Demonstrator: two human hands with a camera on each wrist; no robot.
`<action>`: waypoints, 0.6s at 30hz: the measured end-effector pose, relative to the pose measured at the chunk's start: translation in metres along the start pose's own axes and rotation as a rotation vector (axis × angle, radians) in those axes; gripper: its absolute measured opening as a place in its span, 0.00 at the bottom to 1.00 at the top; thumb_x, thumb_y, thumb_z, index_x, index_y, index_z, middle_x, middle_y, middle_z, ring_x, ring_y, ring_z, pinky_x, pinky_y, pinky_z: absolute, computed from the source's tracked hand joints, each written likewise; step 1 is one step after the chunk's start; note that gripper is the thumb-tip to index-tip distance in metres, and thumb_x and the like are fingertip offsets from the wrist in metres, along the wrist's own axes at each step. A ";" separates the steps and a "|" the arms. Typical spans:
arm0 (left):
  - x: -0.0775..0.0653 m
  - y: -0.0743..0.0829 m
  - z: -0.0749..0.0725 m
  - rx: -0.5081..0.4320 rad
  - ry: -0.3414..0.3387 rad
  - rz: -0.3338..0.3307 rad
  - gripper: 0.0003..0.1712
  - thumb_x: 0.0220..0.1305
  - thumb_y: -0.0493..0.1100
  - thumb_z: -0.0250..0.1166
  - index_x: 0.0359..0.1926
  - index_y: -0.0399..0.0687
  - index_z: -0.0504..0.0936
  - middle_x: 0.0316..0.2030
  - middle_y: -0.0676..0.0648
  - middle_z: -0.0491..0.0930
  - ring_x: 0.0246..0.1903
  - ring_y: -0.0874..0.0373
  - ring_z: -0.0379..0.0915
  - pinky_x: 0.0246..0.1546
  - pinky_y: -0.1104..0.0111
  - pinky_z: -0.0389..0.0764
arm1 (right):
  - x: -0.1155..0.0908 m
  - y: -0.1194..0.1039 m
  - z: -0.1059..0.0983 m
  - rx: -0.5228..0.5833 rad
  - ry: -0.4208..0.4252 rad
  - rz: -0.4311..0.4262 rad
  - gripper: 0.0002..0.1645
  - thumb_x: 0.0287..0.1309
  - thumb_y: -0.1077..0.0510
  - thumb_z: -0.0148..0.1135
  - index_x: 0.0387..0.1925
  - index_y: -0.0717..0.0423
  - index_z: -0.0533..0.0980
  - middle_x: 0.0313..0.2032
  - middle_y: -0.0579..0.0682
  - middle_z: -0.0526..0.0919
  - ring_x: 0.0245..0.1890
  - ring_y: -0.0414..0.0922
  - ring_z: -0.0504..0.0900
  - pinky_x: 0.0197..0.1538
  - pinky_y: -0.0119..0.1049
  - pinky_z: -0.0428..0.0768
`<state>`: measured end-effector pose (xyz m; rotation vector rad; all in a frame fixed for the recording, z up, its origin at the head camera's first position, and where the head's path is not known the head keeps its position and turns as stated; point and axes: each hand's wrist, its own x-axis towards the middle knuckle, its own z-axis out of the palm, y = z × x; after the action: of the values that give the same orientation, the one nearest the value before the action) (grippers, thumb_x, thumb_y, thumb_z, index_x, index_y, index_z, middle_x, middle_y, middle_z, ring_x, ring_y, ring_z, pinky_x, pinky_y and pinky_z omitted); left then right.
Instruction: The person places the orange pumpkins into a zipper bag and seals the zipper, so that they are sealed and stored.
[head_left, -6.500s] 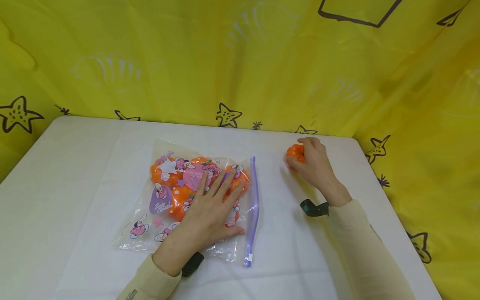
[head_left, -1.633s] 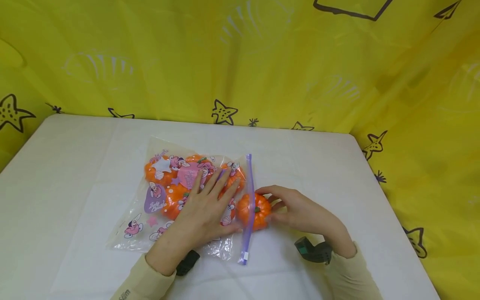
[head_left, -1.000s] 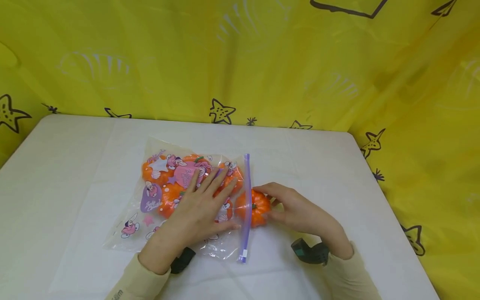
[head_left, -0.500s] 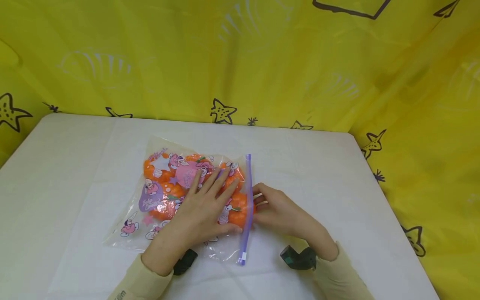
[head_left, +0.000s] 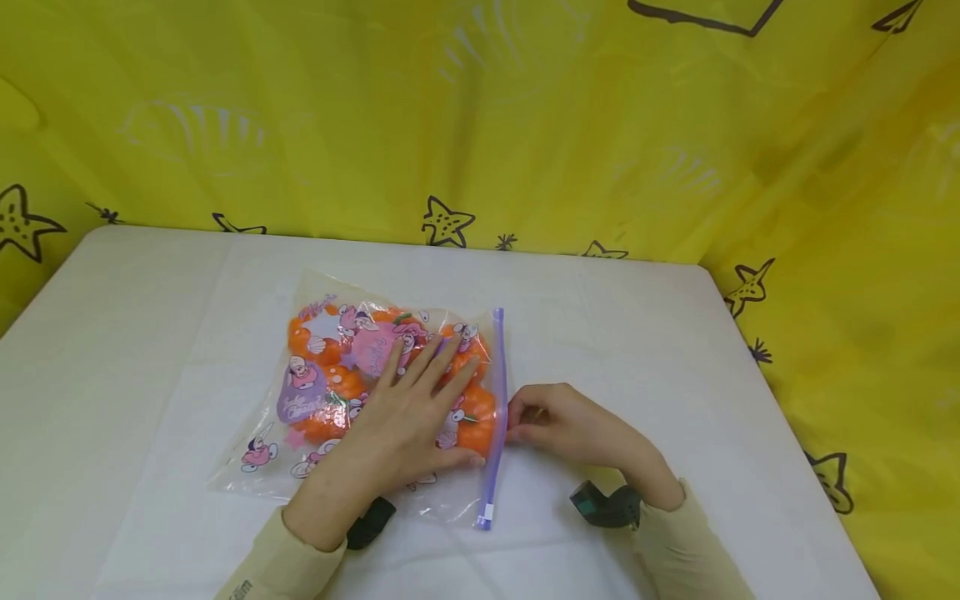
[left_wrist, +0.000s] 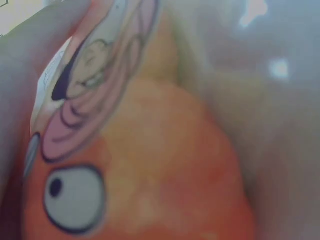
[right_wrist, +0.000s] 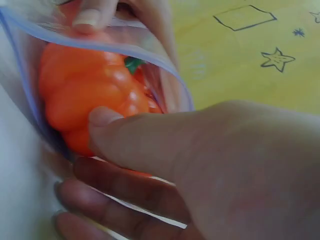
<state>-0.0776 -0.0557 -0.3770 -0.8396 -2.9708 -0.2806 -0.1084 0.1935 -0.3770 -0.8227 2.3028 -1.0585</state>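
Note:
A clear zip bag (head_left: pixel 258 429) with pink cartoon prints and a purple zip strip lies on the table, holding several orange toy pumpkins. My left hand (head_left: pixel 401 417) rests flat on the bag, fingers spread. At its mouth, my right hand (head_left: pixel 573 425) has bent fingers by the strip. In the right wrist view, the nearest pumpkin (right_wrist: pixel 82 82) sits inside the gaping mouth; my right thumb (right_wrist: pixel 130 137) overlaps its front, and the fingers lie below the lower lip. A blurred pumpkin (left_wrist: pixel 165 165) shows through printed film in the left wrist view.
The white table (head_left: pixel 600 333) extends around the bag. Yellow cloth (head_left: pixel 360 125) with sea-creature drawings hangs behind and at the right. A dark wrist camera (head_left: pixel 606 506) hangs below the right hand; a white zip slider (head_left: pixel 489 511) sits at the strip's near end.
The right hand has brought one toy pumpkin from the table's right side to the bag and pushed it through the mouth. It has since drawn back slightly. The left hand has stayed on the bag.

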 end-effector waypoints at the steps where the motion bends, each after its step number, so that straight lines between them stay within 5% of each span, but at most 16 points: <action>1: 0.000 0.000 0.000 0.001 0.001 -0.002 0.61 0.48 0.81 0.62 0.77 0.58 0.57 0.79 0.45 0.47 0.79 0.46 0.40 0.76 0.42 0.33 | 0.001 0.000 0.001 -0.005 0.001 -0.004 0.03 0.64 0.58 0.65 0.36 0.53 0.79 0.36 0.44 0.85 0.38 0.36 0.82 0.47 0.29 0.83; 8: 0.001 0.002 0.000 0.002 0.011 -0.002 0.61 0.48 0.80 0.63 0.77 0.57 0.57 0.79 0.44 0.49 0.79 0.45 0.40 0.76 0.41 0.33 | 0.003 -0.003 0.002 -0.006 -0.018 -0.022 0.03 0.65 0.61 0.62 0.40 0.55 0.78 0.39 0.45 0.84 0.42 0.39 0.82 0.53 0.32 0.82; 18: 0.001 0.002 0.000 0.040 0.065 0.024 0.61 0.47 0.80 0.63 0.76 0.56 0.59 0.78 0.42 0.50 0.78 0.43 0.41 0.76 0.40 0.39 | 0.005 0.000 0.008 0.047 -0.117 -0.120 0.17 0.66 0.62 0.60 0.55 0.54 0.77 0.49 0.49 0.82 0.46 0.38 0.79 0.54 0.32 0.80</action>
<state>-0.0770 -0.0533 -0.3769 -0.8444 -2.8940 -0.2422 -0.1066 0.1861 -0.3823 -0.9880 2.1464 -1.0812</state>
